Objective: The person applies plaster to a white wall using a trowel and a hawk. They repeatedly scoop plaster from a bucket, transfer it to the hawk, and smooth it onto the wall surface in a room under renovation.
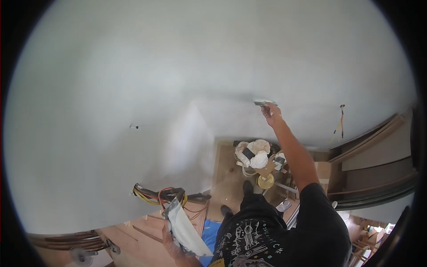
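High on the white wall (222, 58), my right hand (271, 113) is closed on a scraper (260, 103), its blade at or very near the surface. Low at the centre left, my left hand (170, 242) grips a long, wide tool (187, 227) coated with white paste; whether it is a blade or a board I cannot tell. Just above that tool, a bundle of black, yellow and red cables (151, 194) comes out of the wall. Right of my right hand, loose coloured wires (341, 122) hang from a small hole.
Below my right arm lie crumpled white bags (259, 159) and a round golden lid or tin (265, 181) on a brownish covered floor (224, 169). A blue sheet (210, 230) lies near my feet. Wooden frames and shelving (373, 169) stand at the right; coiled pipes (62, 242) at lower left.
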`<state>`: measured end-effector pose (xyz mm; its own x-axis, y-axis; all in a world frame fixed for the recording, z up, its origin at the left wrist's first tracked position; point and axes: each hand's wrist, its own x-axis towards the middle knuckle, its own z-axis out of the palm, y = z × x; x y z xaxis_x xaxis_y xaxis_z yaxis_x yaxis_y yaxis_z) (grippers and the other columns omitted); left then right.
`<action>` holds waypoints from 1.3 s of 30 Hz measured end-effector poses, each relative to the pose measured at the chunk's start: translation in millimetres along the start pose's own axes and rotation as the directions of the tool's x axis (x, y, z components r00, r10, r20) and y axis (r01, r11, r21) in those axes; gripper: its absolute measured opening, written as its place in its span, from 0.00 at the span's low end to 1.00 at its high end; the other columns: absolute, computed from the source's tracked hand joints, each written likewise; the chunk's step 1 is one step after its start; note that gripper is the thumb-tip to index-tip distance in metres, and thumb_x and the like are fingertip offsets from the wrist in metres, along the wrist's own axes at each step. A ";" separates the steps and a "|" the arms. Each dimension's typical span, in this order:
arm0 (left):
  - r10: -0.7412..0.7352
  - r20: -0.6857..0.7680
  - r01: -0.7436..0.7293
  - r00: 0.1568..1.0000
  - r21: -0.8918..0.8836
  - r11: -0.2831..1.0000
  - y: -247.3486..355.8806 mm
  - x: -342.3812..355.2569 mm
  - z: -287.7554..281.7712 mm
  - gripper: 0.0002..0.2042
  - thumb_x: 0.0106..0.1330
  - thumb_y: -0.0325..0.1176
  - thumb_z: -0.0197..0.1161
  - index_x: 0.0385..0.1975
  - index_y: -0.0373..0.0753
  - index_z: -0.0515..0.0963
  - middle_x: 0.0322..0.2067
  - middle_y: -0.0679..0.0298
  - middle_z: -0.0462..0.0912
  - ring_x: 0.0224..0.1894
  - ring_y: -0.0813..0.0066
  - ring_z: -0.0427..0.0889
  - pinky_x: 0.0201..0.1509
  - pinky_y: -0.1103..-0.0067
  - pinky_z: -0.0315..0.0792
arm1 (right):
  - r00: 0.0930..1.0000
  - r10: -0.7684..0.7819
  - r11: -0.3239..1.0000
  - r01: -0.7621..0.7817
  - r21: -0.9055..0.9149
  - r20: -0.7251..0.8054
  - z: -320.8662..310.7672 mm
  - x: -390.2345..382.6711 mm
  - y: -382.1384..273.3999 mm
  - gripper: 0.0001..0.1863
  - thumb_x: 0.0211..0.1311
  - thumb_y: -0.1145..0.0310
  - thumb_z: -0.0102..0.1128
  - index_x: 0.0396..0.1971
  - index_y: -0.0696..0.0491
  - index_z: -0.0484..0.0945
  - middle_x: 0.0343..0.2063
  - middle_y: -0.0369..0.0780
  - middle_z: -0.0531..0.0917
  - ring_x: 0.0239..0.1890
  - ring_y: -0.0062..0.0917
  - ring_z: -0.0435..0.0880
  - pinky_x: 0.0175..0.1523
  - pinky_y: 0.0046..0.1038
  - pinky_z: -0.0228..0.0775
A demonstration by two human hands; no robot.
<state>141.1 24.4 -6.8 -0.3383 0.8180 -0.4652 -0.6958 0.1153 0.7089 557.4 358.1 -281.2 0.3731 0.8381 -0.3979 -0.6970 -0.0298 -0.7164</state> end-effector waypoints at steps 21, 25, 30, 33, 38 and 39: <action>-0.067 0.420 0.151 0.905 -0.169 0.974 22.7 3.5 -26.1 0.20 0.71 0.40 0.48 0.55 0.32 0.69 0.48 0.55 0.79 0.47 0.63 0.80 0.52 0.70 0.74 | 0.938 -0.217 0.972 0.232 -0.025 0.269 191.4 -133.0 -226.2 0.15 0.55 0.73 0.66 0.38 0.62 0.70 0.31 0.50 0.81 0.28 0.24 0.80 0.27 0.14 0.75; -0.099 0.382 0.171 0.919 -0.159 0.972 25.5 5.1 -21.6 0.21 0.70 0.40 0.50 0.56 0.32 0.69 0.48 0.55 0.79 0.48 0.63 0.80 0.53 0.70 0.74 | 0.920 -0.268 0.955 0.292 -0.044 0.287 222.3 -152.3 -261.2 0.17 0.55 0.72 0.66 0.40 0.62 0.69 0.30 0.51 0.81 0.25 0.24 0.80 0.28 0.14 0.76; -0.077 0.432 0.161 0.899 -0.161 0.974 26.0 5.5 8.9 0.22 0.69 0.42 0.53 0.56 0.31 0.69 0.48 0.54 0.78 0.47 0.63 0.80 0.53 0.71 0.73 | 0.901 -0.269 0.950 0.307 -0.062 0.342 253.3 -159.7 -317.0 0.18 0.56 0.72 0.65 0.40 0.64 0.69 0.36 0.54 0.79 0.33 0.31 0.83 0.29 0.13 0.79; -0.047 0.489 0.098 0.871 -0.079 0.992 30.7 -0.7 33.2 0.22 0.69 0.42 0.53 0.55 0.30 0.69 0.47 0.54 0.79 0.47 0.64 0.80 0.53 0.71 0.73 | 0.888 -0.277 0.940 0.329 -0.087 0.366 278.3 -169.0 -344.8 0.19 0.57 0.71 0.64 0.41 0.66 0.69 0.39 0.57 0.78 0.38 0.37 0.84 0.29 0.12 0.81; -0.052 0.523 0.094 0.851 -0.054 0.994 31.1 -4.2 58.9 0.19 0.70 0.41 0.53 0.52 0.32 0.71 0.45 0.56 0.79 0.46 0.66 0.80 0.51 0.72 0.74 | 0.859 -0.357 0.913 0.404 -0.057 0.367 322.8 -199.1 -387.4 0.19 0.60 0.69 0.62 0.42 0.68 0.70 0.38 0.61 0.78 0.38 0.42 0.84 0.30 0.14 0.83; -0.072 0.519 0.142 0.852 -0.097 0.985 29.4 -4.6 62.9 0.17 0.70 0.39 0.53 0.52 0.34 0.71 0.44 0.58 0.80 0.45 0.68 0.80 0.50 0.73 0.74 | 0.849 -0.365 0.906 0.419 -0.064 0.381 330.3 -204.5 -397.4 0.19 0.60 0.69 0.62 0.43 0.68 0.70 0.38 0.61 0.78 0.39 0.42 0.84 0.30 0.14 0.83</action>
<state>162.1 59.4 49.5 0.0905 0.9810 -0.1717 -0.7951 0.1750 0.5807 555.9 378.5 274.1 0.3385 0.9302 0.1420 -0.4358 0.2887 -0.8525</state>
